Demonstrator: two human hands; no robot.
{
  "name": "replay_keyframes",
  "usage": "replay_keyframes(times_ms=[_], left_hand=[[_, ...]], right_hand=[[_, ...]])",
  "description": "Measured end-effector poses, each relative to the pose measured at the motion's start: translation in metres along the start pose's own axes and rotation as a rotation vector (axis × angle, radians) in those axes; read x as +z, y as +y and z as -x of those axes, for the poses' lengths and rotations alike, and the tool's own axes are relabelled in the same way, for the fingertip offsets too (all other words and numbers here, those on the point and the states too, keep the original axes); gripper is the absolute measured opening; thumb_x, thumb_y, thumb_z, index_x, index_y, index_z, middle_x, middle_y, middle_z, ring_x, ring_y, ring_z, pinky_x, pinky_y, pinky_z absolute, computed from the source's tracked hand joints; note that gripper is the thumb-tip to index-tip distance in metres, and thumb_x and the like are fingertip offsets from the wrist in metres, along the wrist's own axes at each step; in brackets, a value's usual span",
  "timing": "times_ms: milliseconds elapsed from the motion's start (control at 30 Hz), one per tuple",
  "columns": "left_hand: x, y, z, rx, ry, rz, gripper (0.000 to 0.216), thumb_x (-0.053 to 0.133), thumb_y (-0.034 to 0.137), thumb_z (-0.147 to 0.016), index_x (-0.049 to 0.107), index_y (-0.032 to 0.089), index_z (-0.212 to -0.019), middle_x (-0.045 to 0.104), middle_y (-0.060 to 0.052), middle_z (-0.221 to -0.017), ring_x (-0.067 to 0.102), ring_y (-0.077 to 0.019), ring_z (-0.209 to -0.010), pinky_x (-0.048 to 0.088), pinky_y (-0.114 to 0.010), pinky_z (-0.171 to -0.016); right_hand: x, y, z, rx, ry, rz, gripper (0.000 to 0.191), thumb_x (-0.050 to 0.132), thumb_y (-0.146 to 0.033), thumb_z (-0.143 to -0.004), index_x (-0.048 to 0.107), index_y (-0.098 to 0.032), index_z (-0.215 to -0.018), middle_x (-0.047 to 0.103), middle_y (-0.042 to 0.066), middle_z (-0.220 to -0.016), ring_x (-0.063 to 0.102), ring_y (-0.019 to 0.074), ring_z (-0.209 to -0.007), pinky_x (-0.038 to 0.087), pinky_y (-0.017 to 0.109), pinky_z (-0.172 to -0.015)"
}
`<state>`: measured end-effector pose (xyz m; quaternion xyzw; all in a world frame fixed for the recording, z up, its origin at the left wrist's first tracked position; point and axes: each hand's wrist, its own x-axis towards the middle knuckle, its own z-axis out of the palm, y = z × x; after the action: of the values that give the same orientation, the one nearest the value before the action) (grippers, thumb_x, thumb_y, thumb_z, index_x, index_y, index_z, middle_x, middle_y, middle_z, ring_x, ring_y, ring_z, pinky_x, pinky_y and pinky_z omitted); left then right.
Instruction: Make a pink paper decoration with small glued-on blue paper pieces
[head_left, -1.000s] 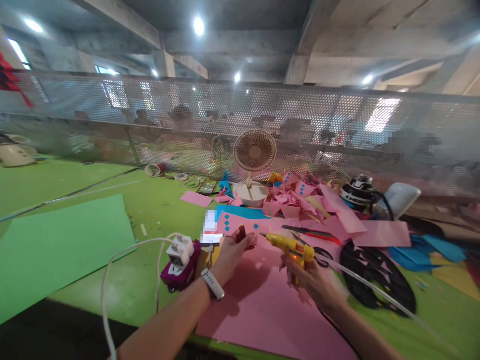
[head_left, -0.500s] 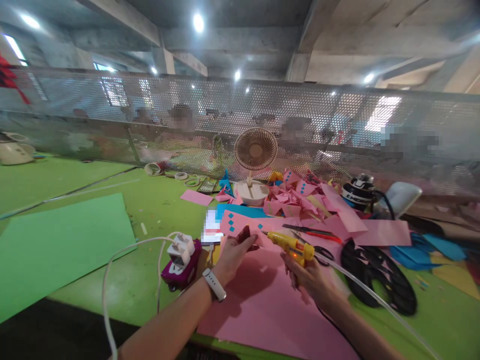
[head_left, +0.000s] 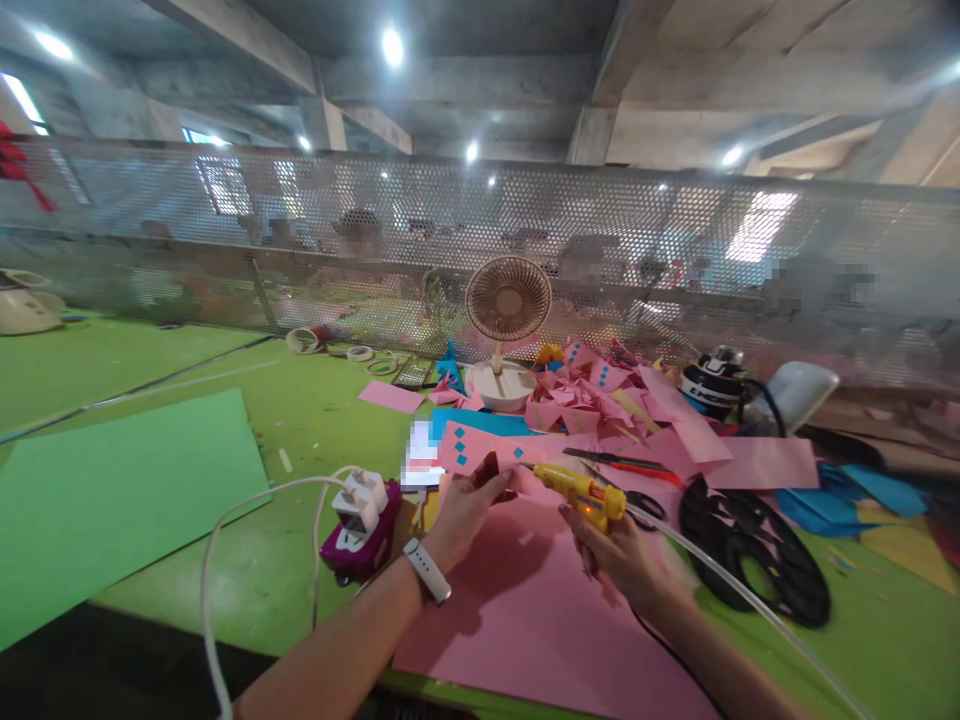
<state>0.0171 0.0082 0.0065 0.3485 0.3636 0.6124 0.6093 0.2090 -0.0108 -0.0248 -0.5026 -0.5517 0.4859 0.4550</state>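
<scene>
Left hand: your left hand (head_left: 465, 508) is closed in a pinch on a small dark red piece (head_left: 488, 468), thumb and fingertips pressed together on it
Right hand: your right hand (head_left: 624, 556) is wrapped tight around the grip of the yellow glue gun (head_left: 583, 492), with its nozzle pointing left at the dark red piece
Where the piece is: you hold it just above the far edge of the large pink sheet (head_left: 525, 610); the nozzle tip is just beside it but looks apart from it
Done, as far as it shows: a pink strip (head_left: 480, 445) lying just beyond your left hand already carries blue diamonds, and a pile of pink pieces (head_left: 600, 395) with the same marks lies near the fan (head_left: 508, 300), so a good share looks finished
Left, by my reading: no glue shows on the dark red piece, and the large pink sheet under your hands is bare
Hidden: your fingers cover most of the dark red piece, so you cannot tell its shape or which face is turned to the nozzle
Hard to make out: the nozzle tip is small and blurred, so any bead of glue cannot be seen
Cut off: the clear glue stick (head_left: 750, 600) trailing behind the gun runs out of the picture at the lower right
</scene>
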Motion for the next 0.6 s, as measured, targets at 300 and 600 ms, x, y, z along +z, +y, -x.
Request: replay_keyframes(times_ms=[300,600], left_hand=[[-0.0008,0.0020,0.0014,-0.010,-0.017,-0.080,0.025,0.076,0.028,-0.061,0.066,0.017,-0.081,0.065,-0.004,-0.089,0.061,-0.0178,-0.082,0.050,-0.031,-0.075],[-0.0038,-0.0017,-0.0009,-0.012,-0.028,-0.095,0.026,0.075,0.028,-0.062,0.066,0.018,-0.084,0.065,-0.003,-0.092,0.062,-0.0173,-0.083,0.050,-0.032,-0.076]], right_hand=[[-0.0006,-0.0027,0.0029,-0.017,0.007,0.066,0.040,0.059,-0.054,-0.073,0.047,-0.019,-0.059,0.042,-0.007,-0.040,0.041,0.0068,-0.031,0.033,0.018,-0.031],[-0.0006,-0.0022,0.0032,-0.024,0.002,0.043,0.035,0.062,-0.052,-0.071,0.051,-0.019,-0.068,0.042,-0.008,-0.041,0.040,0.0071,-0.030,0.035,0.019,-0.031]])
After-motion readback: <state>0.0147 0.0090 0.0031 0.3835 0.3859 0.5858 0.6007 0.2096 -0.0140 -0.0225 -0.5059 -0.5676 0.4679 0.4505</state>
